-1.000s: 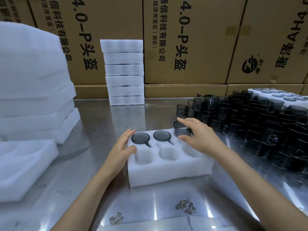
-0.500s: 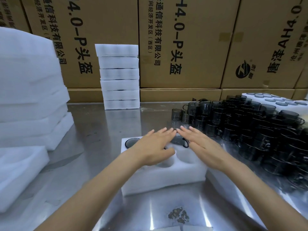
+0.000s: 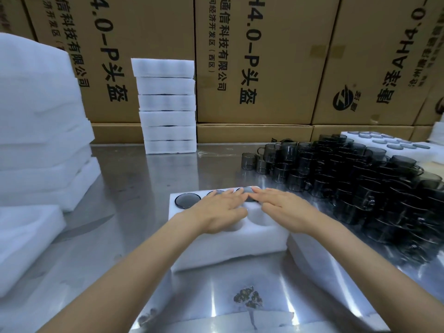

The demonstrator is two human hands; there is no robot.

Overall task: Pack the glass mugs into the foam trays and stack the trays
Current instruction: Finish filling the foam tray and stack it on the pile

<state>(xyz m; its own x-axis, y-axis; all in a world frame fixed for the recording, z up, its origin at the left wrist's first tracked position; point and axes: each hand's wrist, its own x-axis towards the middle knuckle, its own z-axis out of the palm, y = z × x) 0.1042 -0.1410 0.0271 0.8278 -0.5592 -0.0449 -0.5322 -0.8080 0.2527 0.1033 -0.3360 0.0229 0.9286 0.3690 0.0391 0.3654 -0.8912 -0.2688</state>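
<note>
A white foam tray point(image 3: 230, 251) lies in front of me on the steel table. Its far row holds three dark glass mugs; the left mug point(image 3: 187, 200) shows fully, the other two are mostly under my fingers. The near pockets point(image 3: 260, 218) look unfilled. My left hand point(image 3: 221, 209) lies flat on the tray, fingers straight over the middle mug. My right hand point(image 3: 281, 205) also lies flat, fingertips on the right mug. A big heap of smoky glass mugs point(image 3: 355, 179) stands to the right.
A stack of several foam trays point(image 3: 168, 106) stands at the back against cardboard boxes point(image 3: 264, 58). Larger foam sheets point(image 3: 40, 131) pile up on the left, with another foam piece point(image 3: 26, 239) nearer. A filled tray point(image 3: 394, 143) sits far right.
A second ago my right hand held the third mug above its pocket and my left steadied the tray's edge. Both hands now lie flat over the far row, mug seated.
</note>
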